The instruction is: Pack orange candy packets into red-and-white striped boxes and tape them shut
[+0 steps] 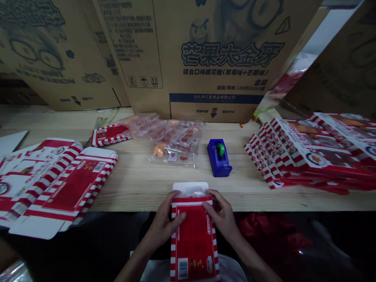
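Note:
A red box with red-and-white striped sides point(194, 235) is held between my hands at the front edge of the table. Its white end flap point(190, 186) stands open at the far end, and clear plastic shows in the opening. My left hand point(166, 218) grips the left edge, thumb lying on the red face. On the right edge, my right hand point(221, 212) holds the box near the opening, thumb on top. Beyond it lie clear packets of candy point(178, 141) and a blue tape dispenser point(219, 157) with green tape.
Flattened striped cartons point(69, 186) are stacked at the left, some reaching past the table edge. Filled-looking striped boxes point(314, 153) pile up at the right. Large brown cardboard boxes point(186, 104) stand along the back. Another striped box point(110, 134) lies beside the packets.

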